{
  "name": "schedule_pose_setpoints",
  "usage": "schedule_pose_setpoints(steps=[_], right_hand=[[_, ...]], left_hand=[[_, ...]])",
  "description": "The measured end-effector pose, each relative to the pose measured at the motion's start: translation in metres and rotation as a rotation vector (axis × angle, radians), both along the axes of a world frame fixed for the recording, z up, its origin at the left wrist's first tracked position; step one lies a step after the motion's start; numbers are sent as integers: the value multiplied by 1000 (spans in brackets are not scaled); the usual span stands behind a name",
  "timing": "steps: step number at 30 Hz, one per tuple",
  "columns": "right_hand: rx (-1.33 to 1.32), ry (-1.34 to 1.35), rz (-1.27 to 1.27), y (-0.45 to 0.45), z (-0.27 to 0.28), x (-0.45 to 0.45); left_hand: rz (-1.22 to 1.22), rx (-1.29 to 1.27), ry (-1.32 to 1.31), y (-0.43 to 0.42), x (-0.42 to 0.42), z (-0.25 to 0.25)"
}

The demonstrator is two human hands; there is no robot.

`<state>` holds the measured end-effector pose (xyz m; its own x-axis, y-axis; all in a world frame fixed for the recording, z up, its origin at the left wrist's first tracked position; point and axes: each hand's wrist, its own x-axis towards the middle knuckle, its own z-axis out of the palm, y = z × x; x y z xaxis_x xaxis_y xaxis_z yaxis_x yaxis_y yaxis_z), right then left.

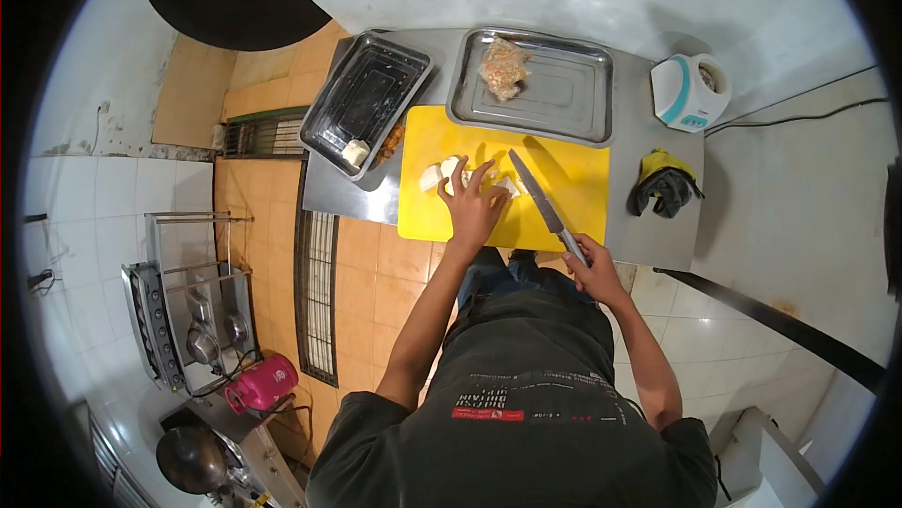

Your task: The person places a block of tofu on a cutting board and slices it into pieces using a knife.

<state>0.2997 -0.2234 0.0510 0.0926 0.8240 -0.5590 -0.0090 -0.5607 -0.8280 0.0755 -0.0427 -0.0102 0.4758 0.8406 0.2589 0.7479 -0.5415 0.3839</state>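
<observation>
On the yellow cutting board (pixel 573 203) lie several white food pieces (pixel 430 177), some of them cut. My left hand (pixel 473 205) is over these pieces with its fingers spread and bent, the fingertips close to or touching them. Whether it grips any piece I cannot make out. My right hand (pixel 594 269) is wrapped round the handle of a kitchen knife (pixel 537 192). The blade points away from me to the left, over the board, with its tip to the right of the white pieces.
A dark metal tray (pixel 376 76) with a white block (pixel 355 152) stands back left. Another tray (pixel 568 85) holds a plastic bag of orange-white food (pixel 505 68). Right are a white-and-teal appliance (pixel 683 99) and a black-and-yellow cloth item (pixel 663 184). A pink gas cylinder (pixel 263 383) stands lower left.
</observation>
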Motion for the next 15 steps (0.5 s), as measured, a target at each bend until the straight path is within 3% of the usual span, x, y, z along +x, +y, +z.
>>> schedule_pose_setpoints(steps=[8, 15], right_hand=[[109, 163, -66, 17, -36, -19], [113, 153, -6, 42, -47, -24]], left_hand=[[18, 44, -21, -7, -1, -6], [-21, 20, 20, -18, -4, -21]])
